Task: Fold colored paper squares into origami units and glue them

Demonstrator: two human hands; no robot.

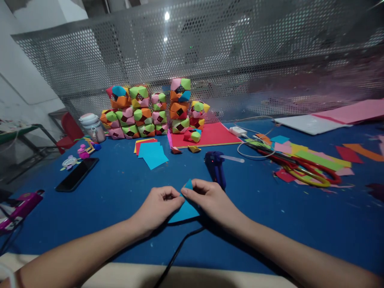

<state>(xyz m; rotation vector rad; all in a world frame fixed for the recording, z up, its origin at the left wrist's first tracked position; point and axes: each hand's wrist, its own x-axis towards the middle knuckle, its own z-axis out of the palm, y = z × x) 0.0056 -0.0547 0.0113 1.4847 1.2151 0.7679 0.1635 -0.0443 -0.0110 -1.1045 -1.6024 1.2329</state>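
pale patch (13,223) on the magenta thing (28,202), far left of the glue gun (215,166), could be a label, too blurred to read. magenta thing itself cut off by the frame edge, can't tell what it is. dark red thing (377,190) far right of the gun also cut off, unclear. gun's near end hidden behind the right hand (215,203). scissors (313,170) right of the gun, partly lost among the scraps (319,158).

blue paper (185,213) just on the near side of the gun, a bit left; middle covered by fingers, folds can't be made out. its tip pokes up between the hands, wide edge toward the wearer.

both forearms come in from the lower corners, hands close together, backs up. left hand (156,209): thumb and index pinching the paper's left side, other fingers curled, tips hidden. right hand: thumb and index pinching near the upper tip, rest folded in, partly out of sight.

blue sheets (153,155) left of the gun, phone (78,174) farther left. red sheet (207,135) beyond the gun; stacked paper balls (142,116) beyond it and left.
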